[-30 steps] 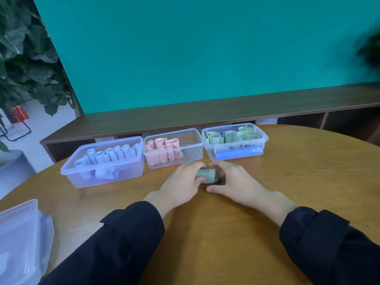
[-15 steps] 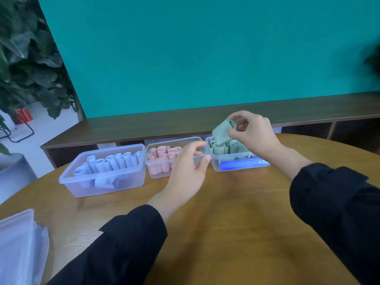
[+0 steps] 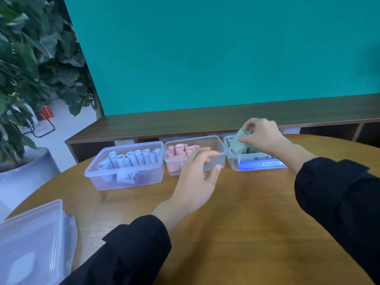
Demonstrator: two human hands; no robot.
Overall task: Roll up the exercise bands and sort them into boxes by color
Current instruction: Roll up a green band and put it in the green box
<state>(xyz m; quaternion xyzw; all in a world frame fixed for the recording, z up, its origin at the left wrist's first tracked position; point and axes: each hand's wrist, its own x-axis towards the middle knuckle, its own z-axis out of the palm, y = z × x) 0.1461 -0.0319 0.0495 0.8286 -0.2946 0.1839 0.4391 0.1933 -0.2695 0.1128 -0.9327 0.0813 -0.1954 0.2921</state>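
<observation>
You're pinching the green band roll (image 3: 240, 140) with your right hand (image 3: 262, 134), fingertips and thumb curled around its upper end, and you're holding it right over the green box (image 3: 257, 164), the one nearest the desk's far right edge. The roll's lower end looks like it's already dipping in among the other green rolls (image 3: 251, 150), though I can't tell if it's touching them yet.

Your left hand (image 3: 198, 177) is hovering out front of the pink box (image 3: 213, 161), fingers loosely curved and apart, not gripping anything. It might be brushing the box wall but it's too blurry to say.

Handling-wise, my guess: this thing is light, soft and springy. Thin rubbery sheet wound on itself, so it's going to want to unroll the second you loosen up. You're taking it across the coil near one end, which seems like the right spot since that's squeezing the layers shut. Grabbing it by the loose flap would probably just let it uncoil. Not fragile, so squeezing it firmly shouldn't hurt it, and the material probably isn't slippery.

Wedging it upright between its neighbours, like the ones in the white box (image 3: 125, 175) toward the far left edge, should be what's keeping those tight. Lids (image 3: 30, 243) are sitting at the near left edge of the desk (image 3: 236, 223).
</observation>
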